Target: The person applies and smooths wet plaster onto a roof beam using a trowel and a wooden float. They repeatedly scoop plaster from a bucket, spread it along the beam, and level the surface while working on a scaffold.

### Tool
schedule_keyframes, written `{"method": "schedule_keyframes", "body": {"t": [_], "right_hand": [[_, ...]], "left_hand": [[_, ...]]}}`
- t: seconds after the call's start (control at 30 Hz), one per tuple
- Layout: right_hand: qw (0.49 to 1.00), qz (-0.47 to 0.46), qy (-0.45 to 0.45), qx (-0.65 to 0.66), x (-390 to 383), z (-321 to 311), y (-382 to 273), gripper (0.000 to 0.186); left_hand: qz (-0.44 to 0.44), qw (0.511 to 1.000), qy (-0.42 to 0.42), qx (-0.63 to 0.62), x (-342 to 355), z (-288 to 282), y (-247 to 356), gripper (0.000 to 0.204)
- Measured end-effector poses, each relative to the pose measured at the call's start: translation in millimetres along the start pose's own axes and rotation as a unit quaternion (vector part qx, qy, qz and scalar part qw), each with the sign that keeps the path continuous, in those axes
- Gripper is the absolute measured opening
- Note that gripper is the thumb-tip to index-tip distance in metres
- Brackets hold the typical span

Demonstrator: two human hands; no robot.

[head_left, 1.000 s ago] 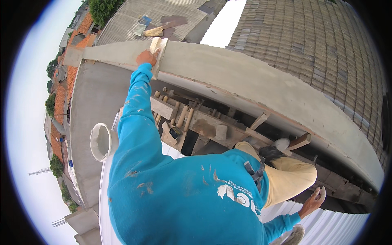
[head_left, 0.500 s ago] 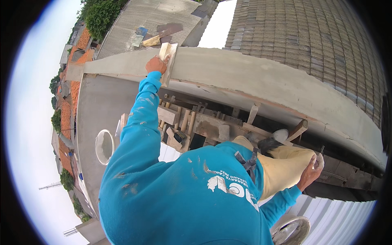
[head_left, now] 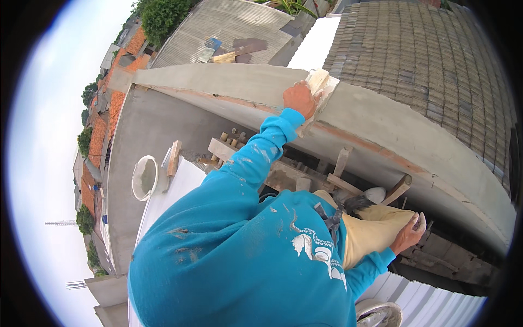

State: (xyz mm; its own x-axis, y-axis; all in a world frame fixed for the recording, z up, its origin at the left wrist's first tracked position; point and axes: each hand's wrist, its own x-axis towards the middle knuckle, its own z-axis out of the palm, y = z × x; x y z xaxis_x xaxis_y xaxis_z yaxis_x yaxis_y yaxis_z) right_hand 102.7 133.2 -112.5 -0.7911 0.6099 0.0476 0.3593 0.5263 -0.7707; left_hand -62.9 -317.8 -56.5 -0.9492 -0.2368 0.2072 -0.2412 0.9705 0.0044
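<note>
My left hand (head_left: pixel 299 100) is closed on the handle of a plastering float (head_left: pixel 322 92), a pale board smeared with plaster. The float lies across the top of a grey plastered wall (head_left: pixel 234 82), and its near end sticks out past the wall's inner edge. Resting by my bent knee in tan trousers (head_left: pixel 376 223), my right hand (head_left: pixel 409 234) has its fingers loosely curled and apart, with nothing visible in it. Both arms wear blue sleeves spotted with dried plaster.
Wooden props (head_left: pixel 397 189) and planks stand below the wall's inner side. A white bucket (head_left: pixel 146 177) is at the left; another bucket (head_left: pixel 381 313) stands at the lower edge. Beyond the wall lie a tiled roof (head_left: pixel 414 60) and a corrugated roof (head_left: pixel 229 27).
My left hand has slid the float to the right along the wall top. My right hand stays by the knee. The whole view has shifted slightly.
</note>
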Motion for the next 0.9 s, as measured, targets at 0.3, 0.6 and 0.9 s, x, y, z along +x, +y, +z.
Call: {"method": "schedule_keyframes", "body": {"t": [0.3,0.6,0.9], "right_hand": [[0.996,-0.061,0.025,-0.065,-1.5,1.0,24.7,0.039],[0.992,-0.064,0.037,-0.106,-5.1,2.9,24.8,0.037],[0.985,-0.094,0.067,-0.125,-4.3,2.0,24.3,0.031]], "left_hand": [[0.168,0.954,-0.04,-0.246,-48.8,-66.7,136.4,0.057],[-0.208,0.969,-0.007,0.133,85.8,-32.4,-272.3,0.07],[-0.263,0.944,-0.116,0.162,87.1,18.5,-348.3,0.074]]}}
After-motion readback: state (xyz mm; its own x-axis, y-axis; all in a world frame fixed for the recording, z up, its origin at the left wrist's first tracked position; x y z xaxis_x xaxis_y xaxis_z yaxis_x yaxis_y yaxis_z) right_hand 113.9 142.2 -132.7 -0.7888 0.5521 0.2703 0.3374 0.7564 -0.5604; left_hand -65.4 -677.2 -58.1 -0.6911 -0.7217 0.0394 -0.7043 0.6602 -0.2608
